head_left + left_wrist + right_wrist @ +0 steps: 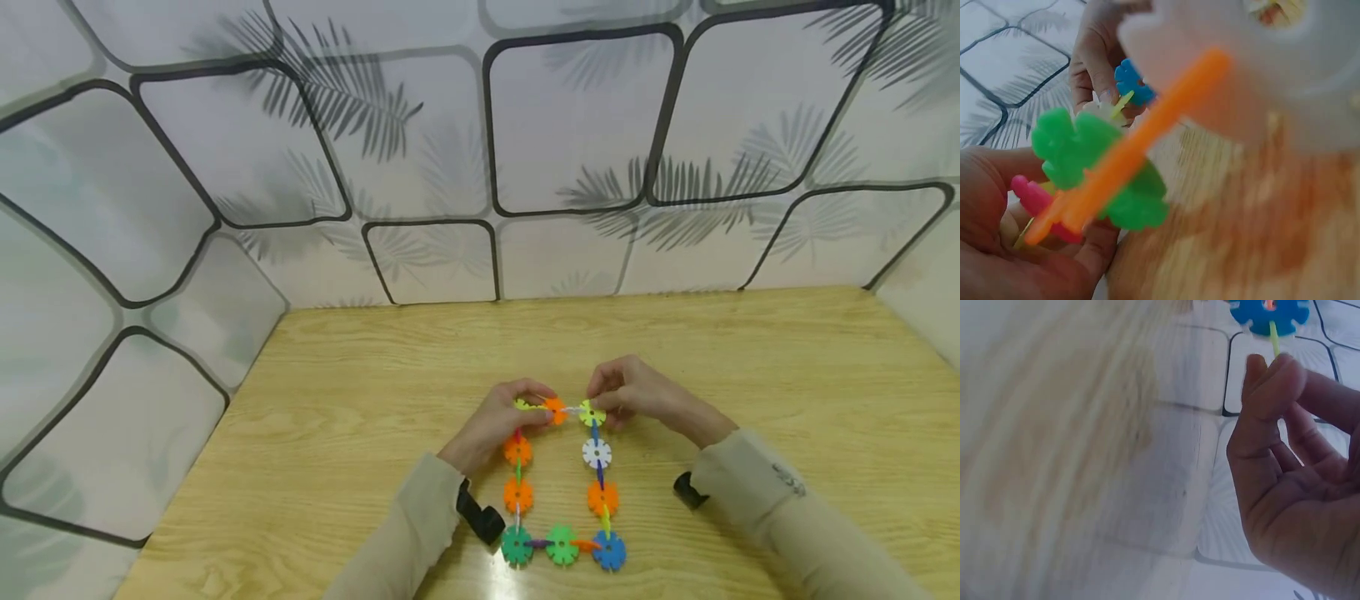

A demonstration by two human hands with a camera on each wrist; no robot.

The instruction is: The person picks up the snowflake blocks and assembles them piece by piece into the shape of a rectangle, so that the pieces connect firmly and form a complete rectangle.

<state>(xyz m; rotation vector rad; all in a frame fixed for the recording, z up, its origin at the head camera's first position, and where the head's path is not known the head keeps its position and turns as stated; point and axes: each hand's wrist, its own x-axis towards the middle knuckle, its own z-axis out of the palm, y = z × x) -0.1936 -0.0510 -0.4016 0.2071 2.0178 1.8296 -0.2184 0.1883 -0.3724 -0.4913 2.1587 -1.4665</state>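
Note:
Notched plastic snowflake discs, joined flat and edge-on by turns, make a rectangular loop; its bottom row has a blue disc [609, 551]. At the loop's top left, my left hand [501, 421] pinches the chain beside an orange disc [555, 410]. My right hand [637, 393] holds the yellow-green disc [592, 413] at the top right corner between thumb and fingers. In the left wrist view, a green disc [1066, 147] and an edge-on pink disc [1029, 192] are at the left fingers. A blue disc [1266, 315] stands above the right fingertips in the right wrist view.
The loop is over a wood-grain table [360, 358]. Behind and to the left rises a pale wall [420, 125] with dark outlines and leaf prints. Black wrist straps [480, 515] show at both cuffs. A large blurred whitish disc [1260, 75] is close to the left wrist camera.

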